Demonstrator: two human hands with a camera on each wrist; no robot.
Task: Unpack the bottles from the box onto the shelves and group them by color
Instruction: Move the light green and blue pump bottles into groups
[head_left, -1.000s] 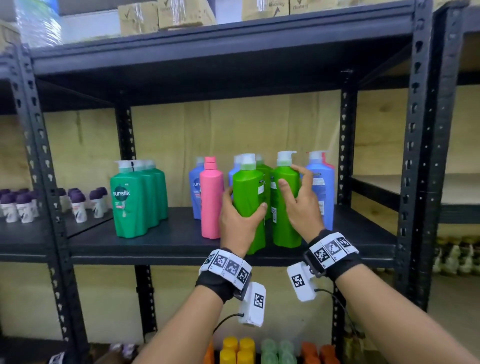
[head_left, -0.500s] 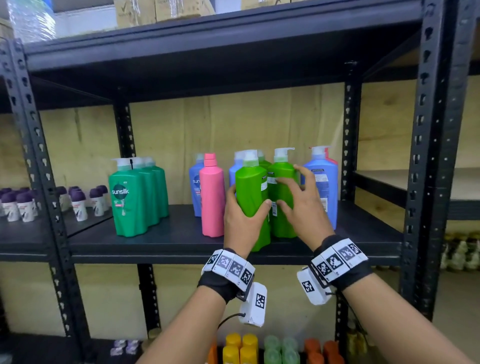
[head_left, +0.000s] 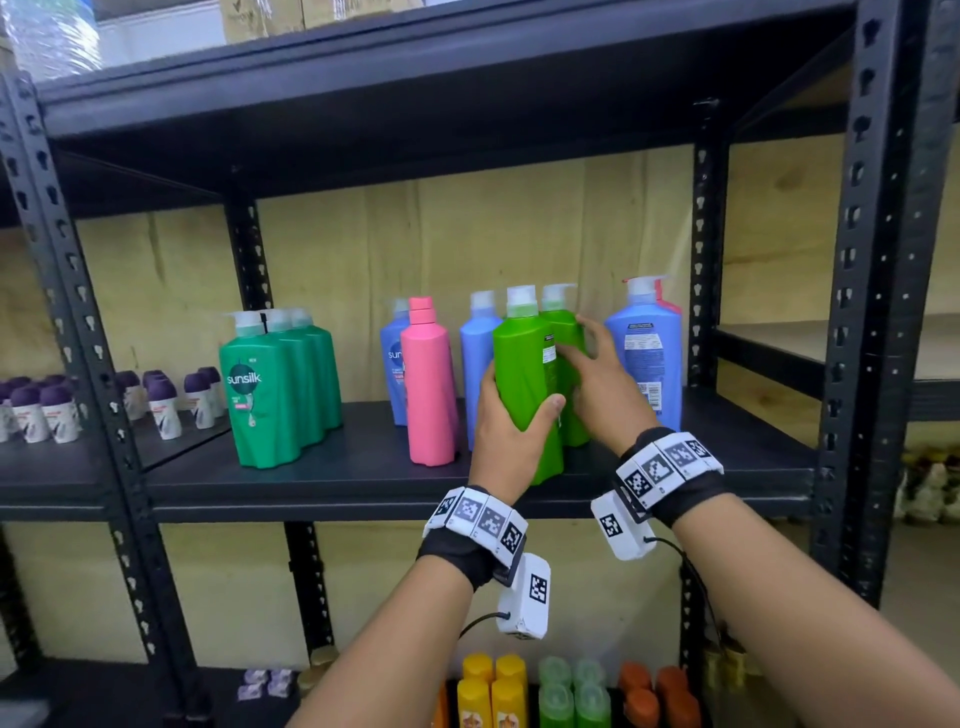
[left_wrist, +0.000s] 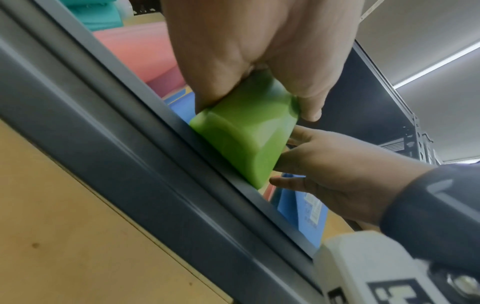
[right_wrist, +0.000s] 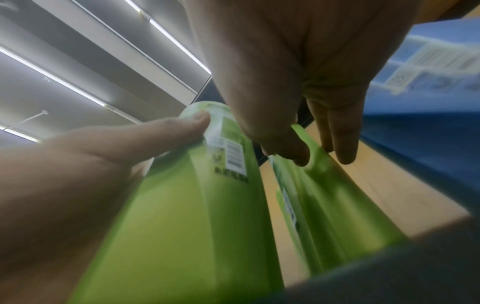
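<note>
Left hand (head_left: 511, 426) gripped the near green bottle (head_left: 527, 384) low on its body, thumb on the right face, fingers round the left. Left wrist view showed what the head view didn't: the bottle's base (left_wrist: 241, 142) tipped, lifted off the shelf lip (left_wrist: 145, 156), only the far edge near the metal. Right wrist view showed the right hand (right_wrist: 298, 82) with straight, loose fingers (right_wrist: 345, 142) against the second green bottle (right_wrist: 330, 205) just behind, not gripping it; thumb between the two bottles.

Head view: both green bottles stood at the front right of the middle shelf (head_left: 363, 493). Tight either side: blue bottle (head_left: 475, 364) and pink bottle (head_left: 428, 384) just left, a larger blue bottle (head_left: 647, 353) just right. Open shelf between the pink bottle and the dark green bottles (head_left: 275, 384) further left. Right upright post (head_left: 857, 364) well apart from the hands. Small purple-capped bottles (head_left: 161, 405) sat on the far-left bay.
</note>
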